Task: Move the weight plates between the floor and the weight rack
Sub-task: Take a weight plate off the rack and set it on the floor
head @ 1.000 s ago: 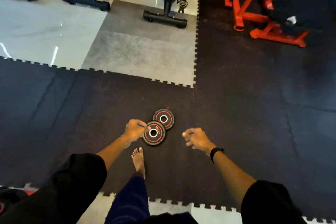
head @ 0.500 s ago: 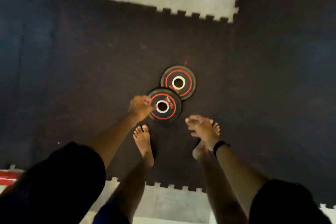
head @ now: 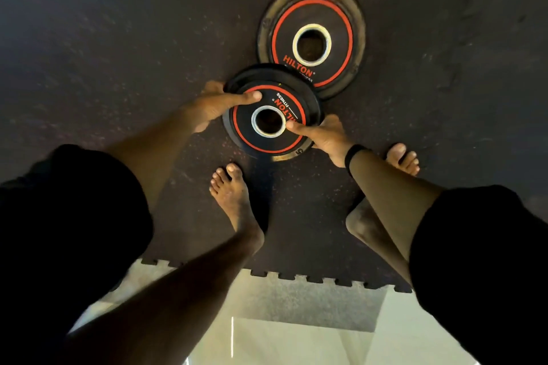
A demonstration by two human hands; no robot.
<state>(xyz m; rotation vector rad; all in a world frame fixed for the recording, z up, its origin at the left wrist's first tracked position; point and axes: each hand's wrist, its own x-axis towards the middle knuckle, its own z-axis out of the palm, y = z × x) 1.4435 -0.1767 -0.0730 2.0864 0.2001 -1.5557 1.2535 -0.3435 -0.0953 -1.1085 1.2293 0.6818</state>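
On the floor: a dark speckled rubber mat (head: 89, 38) fills most of the view, seen from above by a person bending forward.
Near plate: a black weight plate (head: 271, 111) with a red ring and a metal-lined centre hole (lettering reads HILTON FITNESS), gripped at both sides; its far edge overlaps the second plate.
Far plate: a second weight plate (head: 311, 38) of the same design, lying flat on the mat just beyond the near one, untouched by either hand.
Left hand: the left hand (head: 213, 104) grips the near plate's left rim, thumb laid across the top face, fingers curled round the edge.
Right hand: the right hand (head: 323, 133) holds the right rim, thumb pressing on the face beside the centre hole, fingers tucked under and hidden.
Wrist: a black band (head: 354, 154) sits on the right wrist.
Feet: a bare left foot (head: 234, 198) stands just below the near plate; a bare right foot (head: 403, 158) is partly hidden behind the right forearm.
Mat edge: a jigsaw-cut border (head: 296, 277) meets pale floor tile (head: 296, 341) at the bottom.
Sleeves: dark sleeves (head: 74, 201) crowd both lower corners.
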